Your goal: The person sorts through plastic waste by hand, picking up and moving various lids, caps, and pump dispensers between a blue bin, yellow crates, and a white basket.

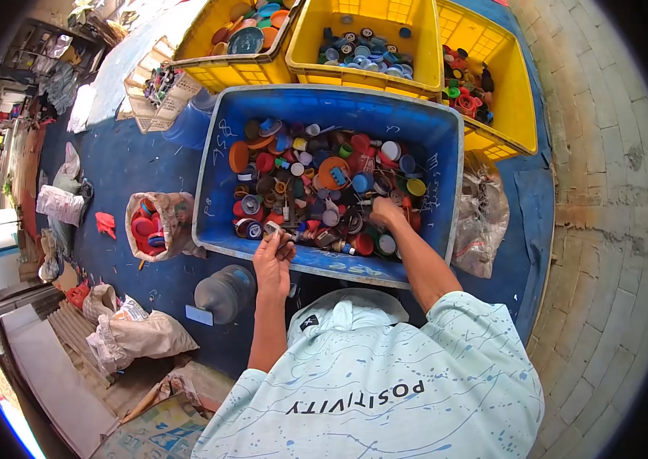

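A large blue crate stands in front of me, filled with mixed plastic bottle caps in many colours. At its near left rim, my left hand pinches a small pale plastic cap between thumb and fingers. My right hand reaches over the near rim into the right side of the heap. Its fingers are curled down among the caps, and whatever they grip is hidden. An orange lid lies near the heap's middle, and a yellow cap rests beyond my right hand.
Behind the crate stand yellow crates holding sorted caps and lids. A sack of red lids and a clear water jug sit to the left. On the right are a plastic sack and a brick wall.
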Tool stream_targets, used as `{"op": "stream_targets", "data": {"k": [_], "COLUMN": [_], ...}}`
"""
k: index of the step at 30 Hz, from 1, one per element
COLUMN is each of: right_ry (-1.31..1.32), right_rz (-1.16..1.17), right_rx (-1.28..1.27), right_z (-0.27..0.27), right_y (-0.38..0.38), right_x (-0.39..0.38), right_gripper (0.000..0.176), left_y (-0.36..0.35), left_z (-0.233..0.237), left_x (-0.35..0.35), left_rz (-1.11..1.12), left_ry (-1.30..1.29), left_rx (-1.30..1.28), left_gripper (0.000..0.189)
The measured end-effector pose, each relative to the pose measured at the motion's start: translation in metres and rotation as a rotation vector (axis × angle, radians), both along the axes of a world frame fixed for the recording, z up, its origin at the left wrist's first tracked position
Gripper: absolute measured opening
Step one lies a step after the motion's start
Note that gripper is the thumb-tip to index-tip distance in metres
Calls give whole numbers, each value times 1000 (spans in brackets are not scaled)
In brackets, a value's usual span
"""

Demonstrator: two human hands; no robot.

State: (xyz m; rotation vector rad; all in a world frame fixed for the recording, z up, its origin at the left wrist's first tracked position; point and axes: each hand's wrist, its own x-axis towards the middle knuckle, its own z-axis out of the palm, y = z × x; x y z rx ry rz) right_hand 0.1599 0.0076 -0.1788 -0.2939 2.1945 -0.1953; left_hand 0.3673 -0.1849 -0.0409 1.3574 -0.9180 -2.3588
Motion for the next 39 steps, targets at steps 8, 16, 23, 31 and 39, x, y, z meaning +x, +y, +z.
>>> {"op": "stream_targets", "data": {"k": [8, 16, 23, 31, 39], "right_ry": [57, -89, -314, -196, -52], "right_rz": [67, -319, -1036, -630, -463], "right_rx": [138, -368, -694, -578, -383], "right_z": [-67, -71, -33, -64, -91], "right_y": [5, 32, 37, 9, -5], "right_x": [35, -6, -10, 13, 17], "right_gripper": [38, 35, 21, 34, 34], "left_y": [-12, -29, -26, -28, -23], "left_z": [2, -7, -23, -43, -55], "left_x": [12, -29, -67, -76, -66], "left_rz": [83, -70, -310, -386, -421], "left_ry": [-22, 11, -13, -69, -166], "left_rx": [14, -7, 29, 39, 38], "left_gripper": [11, 13, 16, 14, 15]}}
